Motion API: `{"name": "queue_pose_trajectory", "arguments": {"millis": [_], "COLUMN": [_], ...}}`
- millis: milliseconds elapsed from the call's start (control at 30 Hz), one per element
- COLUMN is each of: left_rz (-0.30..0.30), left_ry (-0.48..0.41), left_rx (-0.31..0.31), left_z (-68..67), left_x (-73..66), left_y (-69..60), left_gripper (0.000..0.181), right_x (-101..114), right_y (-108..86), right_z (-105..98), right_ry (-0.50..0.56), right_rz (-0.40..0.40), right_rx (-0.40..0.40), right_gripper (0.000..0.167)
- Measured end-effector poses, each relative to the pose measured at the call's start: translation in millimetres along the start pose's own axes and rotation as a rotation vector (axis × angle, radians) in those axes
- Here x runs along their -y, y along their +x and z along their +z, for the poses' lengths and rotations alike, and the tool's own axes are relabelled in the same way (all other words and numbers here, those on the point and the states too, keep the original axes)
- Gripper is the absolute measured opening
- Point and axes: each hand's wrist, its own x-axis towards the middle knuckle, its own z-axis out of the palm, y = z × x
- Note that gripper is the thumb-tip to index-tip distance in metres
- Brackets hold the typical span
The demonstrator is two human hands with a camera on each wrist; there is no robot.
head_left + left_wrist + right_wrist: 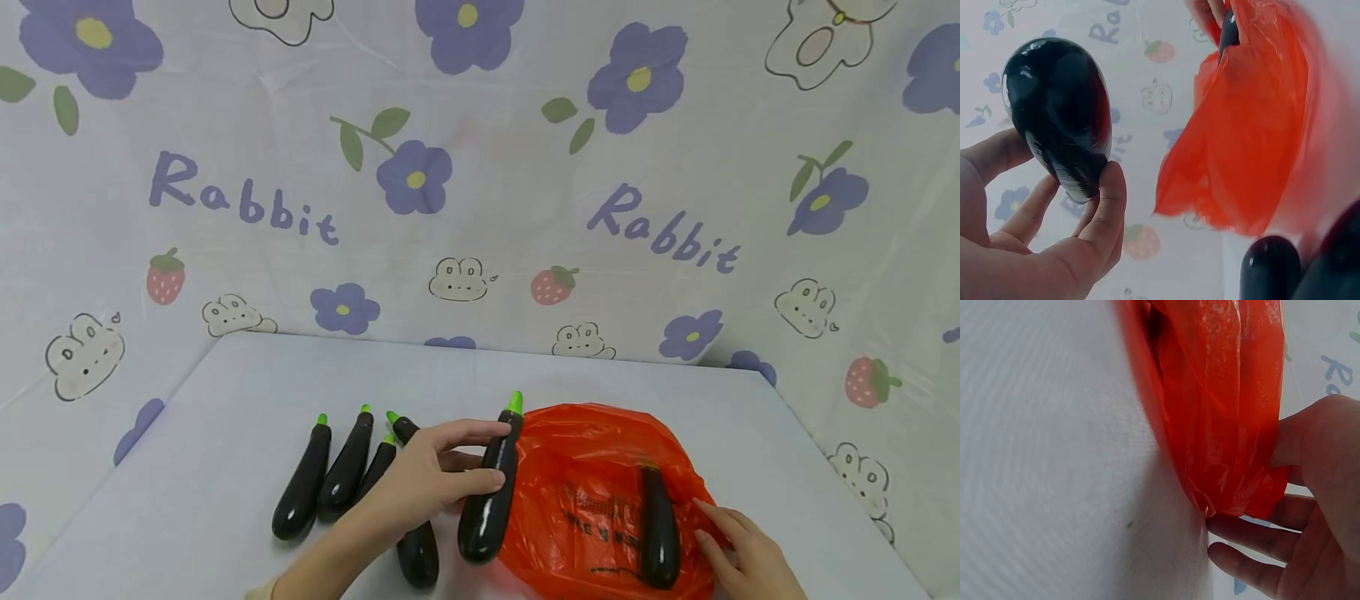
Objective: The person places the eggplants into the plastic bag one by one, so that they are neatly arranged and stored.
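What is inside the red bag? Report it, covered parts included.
One dark eggplant lies in the red bag. Its stem cannot be made out, apparently covered by the bag. Whether anything else lies under the folds cannot be seen.

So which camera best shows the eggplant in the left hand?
The head view: it shows the eggplant in the left hand end to end, green stem included. The left wrist view shows its rounded end close up, no green visible; the right wrist view doesn't show it.

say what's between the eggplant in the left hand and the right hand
The head view shows the red bag there, with a second eggplant within its outline.
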Motion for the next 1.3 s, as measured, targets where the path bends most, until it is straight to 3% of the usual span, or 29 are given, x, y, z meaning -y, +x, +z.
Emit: {"name": "queue_pose_trajectory", "arguments": {"millis": [133,467,700,1033,1300], "left_rz": [0.021,0.012,-0.031,-0.047,-0.088], "left_ry": [0.005,-0.106,-0.084,-0.062,-0.075], "left_rx": [0.029,0.139,0.133,0.094,0.070], "left_z": [11.9,46.5,66.4,79.0,89.8], "left_x": [3.3,8.9,14.9,21.3,26.1], "left_y": [8.9,27.5,38.0,47.9,50.4], "left_gripper": [0.042,0.039,0.036,0.037,0.035], "right_x": [-0.2,-0.5,0.0,0.1,0.7], "right_y": [-0.2,0.7,0.7,0.4,0.9], "right_z": [0.1,-0.2,-1.6,-1.9,-2.4], "right_ry": [0.004,0.001,0.022,0.018,0.033], "right_rz": [0.010,0.019,0.023,-0.003,0.028], "right_rx": [0.000,0.005,0.015,-0.007,0.016], "right_gripper": [0.056,0.055,0.058,0.056,0.056]}}
